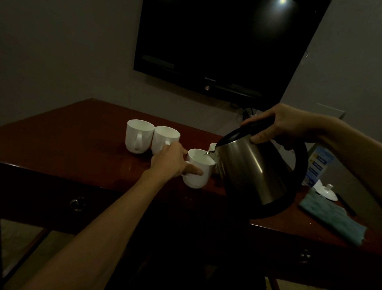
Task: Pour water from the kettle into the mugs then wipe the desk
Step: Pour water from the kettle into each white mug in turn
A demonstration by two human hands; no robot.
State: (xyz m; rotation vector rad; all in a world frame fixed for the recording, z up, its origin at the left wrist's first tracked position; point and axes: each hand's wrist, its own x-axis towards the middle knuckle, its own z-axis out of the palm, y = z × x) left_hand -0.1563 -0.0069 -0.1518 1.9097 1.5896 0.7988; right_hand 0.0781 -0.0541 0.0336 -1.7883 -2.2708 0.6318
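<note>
My right hand grips the black handle of a steel kettle, which is tilted with its spout over a white mug. A thin stream of water falls from the spout into this mug. My left hand holds that mug by its side on the dark red desk. Two more white mugs stand side by side behind my left hand. A fourth white mug is mostly hidden behind the kettle's spout. A blue-green cloth lies on the desk at the right.
A black television hangs on the wall above the desk. A white lid and a blue printed card sit behind the cloth at the right. The desk's front has drawers with ring pulls.
</note>
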